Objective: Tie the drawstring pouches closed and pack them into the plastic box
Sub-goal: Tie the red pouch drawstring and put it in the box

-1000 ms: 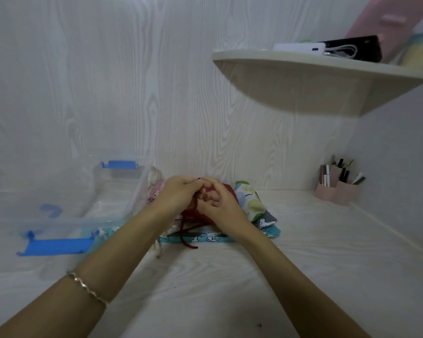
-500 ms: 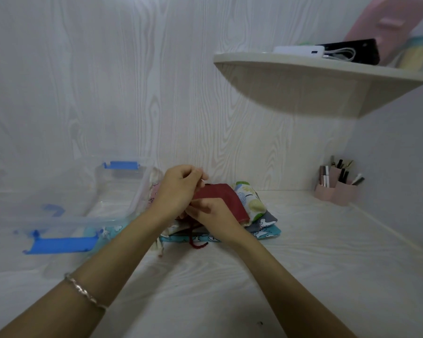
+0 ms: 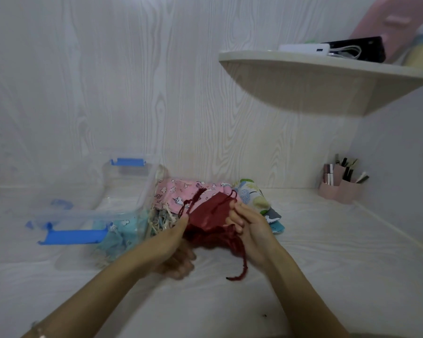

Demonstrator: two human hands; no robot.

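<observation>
while my right hand [image 3: 252, 230] pinches the dark red cloth drawstring pouch [image 3: 209, 215], left hand [image 3: 172, 243] grip unclear, the cord [image 3: 244, 263] dangling below my fingers [image 3: 237, 222] could slip unknotted.

Box [image 3: 88, 212] left on desk [image 3: 327, 252], pouch pile [image 3: 178, 191] just right of it, one pouch [image 3: 210, 215] before the pile between left hand [image 3: 171, 247] and right hand [image 3: 252, 228], organiser [image 3: 342, 190] far right, shelf [image 3: 303, 81] above it
</observation>
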